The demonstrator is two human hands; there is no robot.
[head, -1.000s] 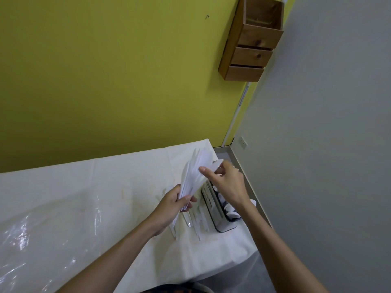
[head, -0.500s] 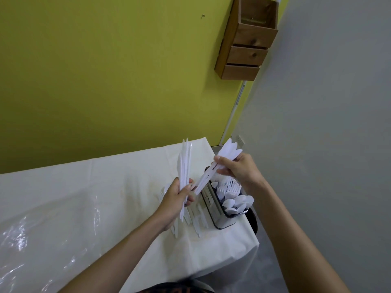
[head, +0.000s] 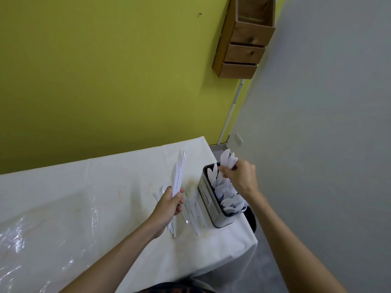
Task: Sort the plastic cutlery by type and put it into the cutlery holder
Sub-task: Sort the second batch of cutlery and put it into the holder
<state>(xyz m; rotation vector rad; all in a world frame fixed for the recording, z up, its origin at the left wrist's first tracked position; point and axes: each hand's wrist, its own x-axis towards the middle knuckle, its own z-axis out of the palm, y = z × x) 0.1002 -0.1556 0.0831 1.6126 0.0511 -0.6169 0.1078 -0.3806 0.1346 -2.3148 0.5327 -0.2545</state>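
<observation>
A metal cutlery holder (head: pixel 206 197) stands at the table's right end, with white plastic spoons and knives standing in it. My right hand (head: pixel 240 176) is over its far end, shut on a few white plastic knives (head: pixel 227 158) whose blades point up. My left hand (head: pixel 169 203) is to the left of the holder and grips an upright bundle of white knives (head: pixel 178 173). More loose white cutlery (head: pixel 192 206), forks among it, lies on the cloth between my left hand and the holder.
The table (head: pixel 84 187) wears a white cloth with a clear plastic sheet at the near left. The holder is close to the table's right edge. A wooden drawer box (head: pixel 243 43) hangs on the yellow-green wall. A grey wall is at the right.
My right hand pulled a few knives out of the bundle in my left hand and carried them right, over the holder's far end. My left hand keeps the rest upright.
</observation>
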